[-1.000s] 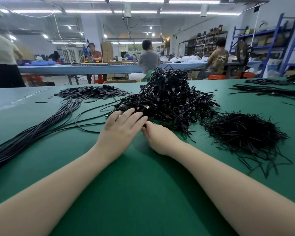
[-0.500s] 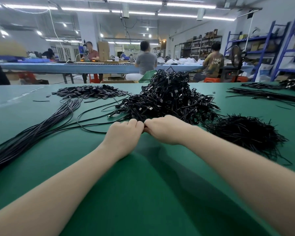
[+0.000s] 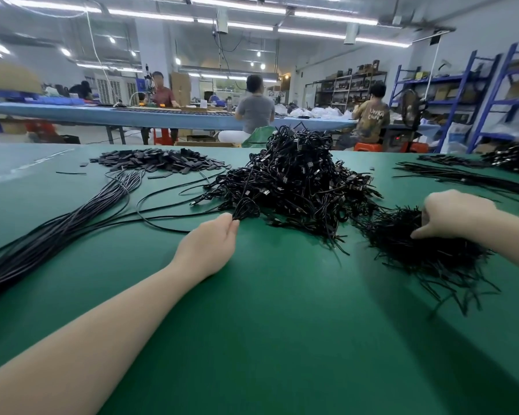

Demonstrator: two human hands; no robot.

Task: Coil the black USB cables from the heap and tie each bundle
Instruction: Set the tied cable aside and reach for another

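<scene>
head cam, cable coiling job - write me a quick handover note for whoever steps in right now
Left hand: pinches a small coiled cable bundle at the near edge of the tied heap.
Right hand: fingers curled into the pile of black ties; whether a tie is picked cannot be told.
Uncoiled straight cables lie on the left of the green table.
Done: this coil is wound.
Left: tie it, add it to the heap, then coil the remaining cables.

A tall tangled heap of thin black USB cables (image 3: 294, 181) is sitting mid-table. A loose spiky pile of short black ties (image 3: 426, 253) is lying just right of it.
</scene>
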